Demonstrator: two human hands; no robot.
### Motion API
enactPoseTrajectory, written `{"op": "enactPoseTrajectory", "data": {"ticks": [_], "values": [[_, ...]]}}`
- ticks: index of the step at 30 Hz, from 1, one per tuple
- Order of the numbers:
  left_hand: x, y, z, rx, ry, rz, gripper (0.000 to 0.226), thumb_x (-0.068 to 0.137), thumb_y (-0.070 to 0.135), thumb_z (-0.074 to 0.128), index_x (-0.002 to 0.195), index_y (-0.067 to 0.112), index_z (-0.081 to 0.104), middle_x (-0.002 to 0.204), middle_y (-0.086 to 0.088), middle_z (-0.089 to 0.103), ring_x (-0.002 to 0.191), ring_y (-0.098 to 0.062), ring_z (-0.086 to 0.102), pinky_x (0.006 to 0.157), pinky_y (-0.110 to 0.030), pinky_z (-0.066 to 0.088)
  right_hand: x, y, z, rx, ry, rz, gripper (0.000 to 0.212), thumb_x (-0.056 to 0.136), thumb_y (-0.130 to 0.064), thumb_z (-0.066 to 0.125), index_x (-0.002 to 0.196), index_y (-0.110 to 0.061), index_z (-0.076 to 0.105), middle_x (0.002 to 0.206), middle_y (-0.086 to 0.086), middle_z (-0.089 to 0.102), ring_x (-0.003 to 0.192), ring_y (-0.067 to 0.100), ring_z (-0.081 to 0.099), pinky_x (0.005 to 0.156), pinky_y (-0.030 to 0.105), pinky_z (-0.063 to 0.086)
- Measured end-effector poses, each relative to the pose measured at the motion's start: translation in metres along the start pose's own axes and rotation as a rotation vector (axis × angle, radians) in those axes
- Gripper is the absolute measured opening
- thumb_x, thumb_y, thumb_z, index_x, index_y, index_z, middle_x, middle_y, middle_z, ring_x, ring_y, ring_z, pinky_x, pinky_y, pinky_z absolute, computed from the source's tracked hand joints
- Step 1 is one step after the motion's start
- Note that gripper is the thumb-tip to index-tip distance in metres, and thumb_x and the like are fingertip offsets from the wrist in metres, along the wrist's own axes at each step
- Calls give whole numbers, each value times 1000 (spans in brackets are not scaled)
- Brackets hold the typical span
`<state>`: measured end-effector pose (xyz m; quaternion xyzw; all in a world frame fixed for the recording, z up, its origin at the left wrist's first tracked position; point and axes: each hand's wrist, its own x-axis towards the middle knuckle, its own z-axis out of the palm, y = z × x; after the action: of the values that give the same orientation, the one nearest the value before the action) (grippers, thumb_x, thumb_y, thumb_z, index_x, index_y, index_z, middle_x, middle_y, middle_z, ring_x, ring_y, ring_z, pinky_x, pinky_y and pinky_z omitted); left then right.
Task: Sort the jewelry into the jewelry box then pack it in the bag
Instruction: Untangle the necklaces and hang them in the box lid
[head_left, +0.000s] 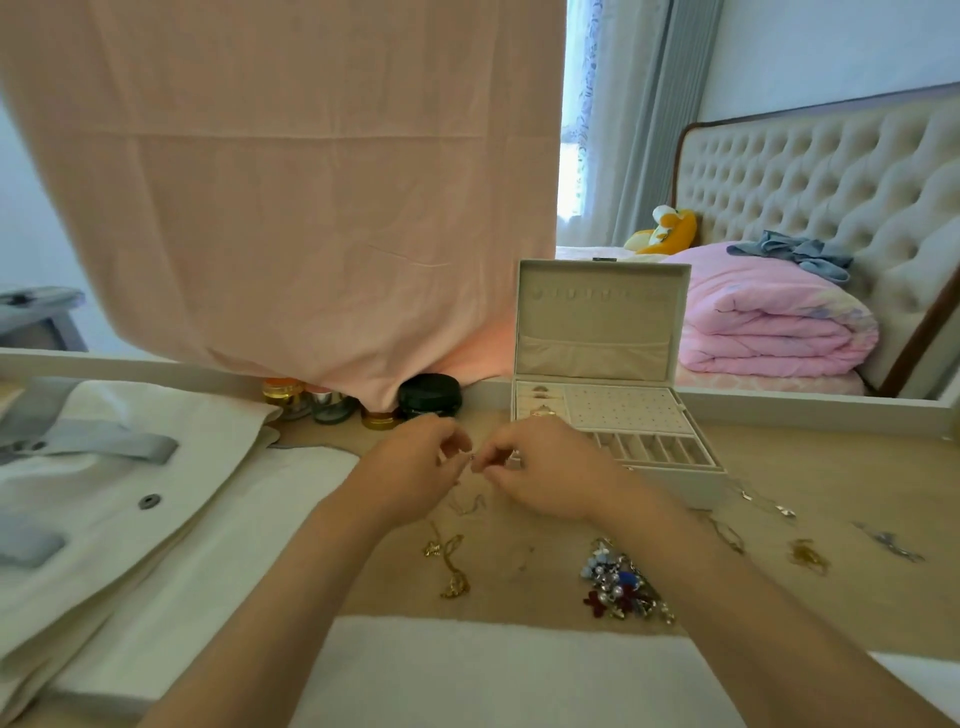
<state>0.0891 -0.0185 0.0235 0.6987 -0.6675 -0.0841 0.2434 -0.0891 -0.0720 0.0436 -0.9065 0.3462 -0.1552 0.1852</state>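
Slippage risk: left hand and right hand together pinch 1 tiny jewelry piece; fumbled, it could drop among gold necklaces.

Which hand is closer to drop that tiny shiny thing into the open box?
Probably the right hand: both pinch the small shiny piece, but it sits right beside the open cream jewelry box. The left hand is farther off, towards the white fabric bag.
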Motion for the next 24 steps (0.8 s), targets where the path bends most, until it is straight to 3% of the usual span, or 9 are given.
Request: {"op": "enactPoseTrajectory", "data": {"ticks": [3, 8, 11, 24], "values": [[-17, -10, 1, 64, -42, -13, 18, 98, 30, 60, 115, 35, 64, 109, 16, 60, 95, -2, 56, 86, -24, 51, -6, -12, 20, -80, -58, -10, 24, 97, -26, 61, 118, -32, 71, 116, -12, 69, 102, 6, 62, 93, 30, 52], [-33, -28, 17, 178, -45, 47, 32, 102, 31, 51, 132, 37, 62, 129, 11, 56, 120, -9, 45, 101, -27, 42, 6, -9, 47, -281, -135, 18, 37, 99, -19, 57, 135, -30, 60, 134, 0, 58, 116, 22, 60, 97, 37, 51], [-38, -35, 24, 173, -69, 110, 34, 103, 33, 48, 134, 39, 61, 129, 11, 57, 119, -8, 43, 102, -28, 41, 6, -5, 57, -373, -112, -19, 32, 101, -22, 54, 131, -29, 63, 124, 3, 58, 105, 22, 60, 87, 33, 51], [-28, -39, 29, 119, -79, 132, 23, 98, 37, 59, 117, 35, 72, 121, 15, 59, 112, -4, 45, 98, -28, 45, 2, -4, 59, -443, -47, -2, 22, 102, -22, 48, 116, -15, 63, 116, 3, 56, 97, 20, 60, 86, 35, 55]]}}
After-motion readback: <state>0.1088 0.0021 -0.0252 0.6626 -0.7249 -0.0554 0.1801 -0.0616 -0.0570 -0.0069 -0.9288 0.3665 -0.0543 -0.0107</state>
